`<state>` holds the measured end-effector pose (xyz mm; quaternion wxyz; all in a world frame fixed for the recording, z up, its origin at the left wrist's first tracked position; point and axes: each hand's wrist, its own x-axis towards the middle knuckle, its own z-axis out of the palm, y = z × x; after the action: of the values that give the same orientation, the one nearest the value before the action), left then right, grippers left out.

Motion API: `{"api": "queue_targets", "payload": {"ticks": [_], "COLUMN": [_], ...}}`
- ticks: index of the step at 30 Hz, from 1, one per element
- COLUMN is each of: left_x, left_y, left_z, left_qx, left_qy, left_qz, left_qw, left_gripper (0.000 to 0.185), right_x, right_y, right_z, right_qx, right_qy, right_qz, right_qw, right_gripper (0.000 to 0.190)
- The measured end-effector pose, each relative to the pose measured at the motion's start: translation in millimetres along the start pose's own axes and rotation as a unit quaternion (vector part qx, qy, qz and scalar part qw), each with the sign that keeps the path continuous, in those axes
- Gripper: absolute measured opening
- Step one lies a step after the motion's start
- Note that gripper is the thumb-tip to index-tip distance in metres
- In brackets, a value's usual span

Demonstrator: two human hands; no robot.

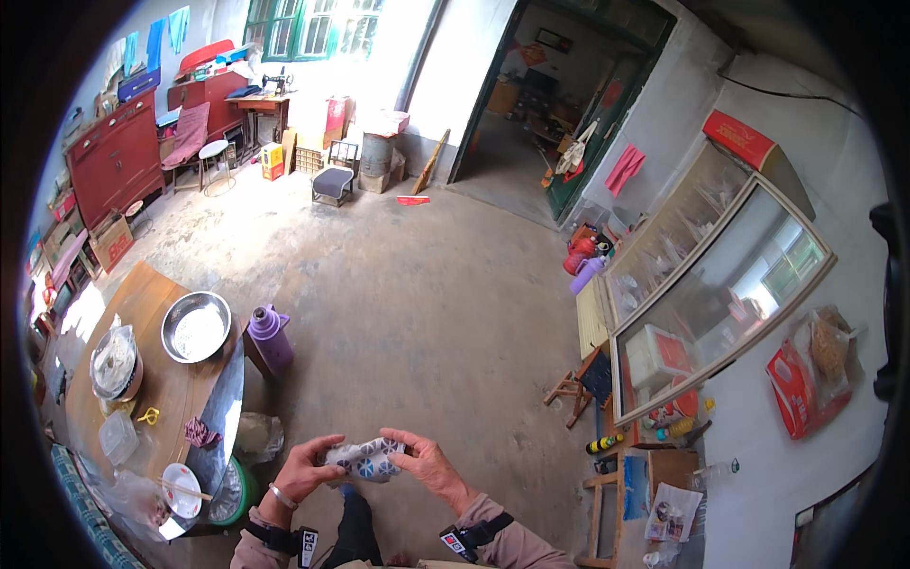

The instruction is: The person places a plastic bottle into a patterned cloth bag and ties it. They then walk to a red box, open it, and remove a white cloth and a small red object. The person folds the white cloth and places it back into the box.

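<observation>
Between my two hands is a small white item with a blue and grey round pattern, perhaps folded cloth or a soft packet. My left hand pinches its left end between thumb and fingers. The right end is held by my right hand, thumb in front and fingers over the top. Both wrists wear black straps with small devices, and a metal bracelet circles the left one. Below the item, part of my dark-clad leg shows.
At left, a wooden table bears a steel basin, a covered pot and a bowl with chopsticks. A purple thermos and a green bin stand beside it. The glass door of a display cabinet hangs open at right, near a folding stool.
</observation>
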<state>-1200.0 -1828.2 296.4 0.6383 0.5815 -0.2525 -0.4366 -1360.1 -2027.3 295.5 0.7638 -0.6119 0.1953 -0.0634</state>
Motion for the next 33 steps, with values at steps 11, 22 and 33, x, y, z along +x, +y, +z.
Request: {"api": "queue_targets", "payload": {"ticks": [11,22,33], "left_x": [214.2,391.2,550.6], "left_y": [78.2,122.0,157.7], "left_z": [-81.5,-109.3,-142.6], "left_qx": [0.433,0.173,0.003], "left_qy": [-0.052,0.022,0.206], "left_qz": [0.114,0.120,0.071], "left_qw": [0.892,0.977,0.976], "left_gripper": [0.036,0.013,0.013], "right_x": [196.8,383.1,591.7], "right_y": [-61.4,-103.2,-155.9], "right_z": [-50.2,-139.0,-206.8], "right_qx": [-0.304,-0.378,0.313], "right_qy": [0.130,0.129,-0.215], "right_qz": [-0.104,-0.306,0.114], "right_qw": [0.938,0.864,0.918], "right_gripper": [0.030,0.021,0.054]}}
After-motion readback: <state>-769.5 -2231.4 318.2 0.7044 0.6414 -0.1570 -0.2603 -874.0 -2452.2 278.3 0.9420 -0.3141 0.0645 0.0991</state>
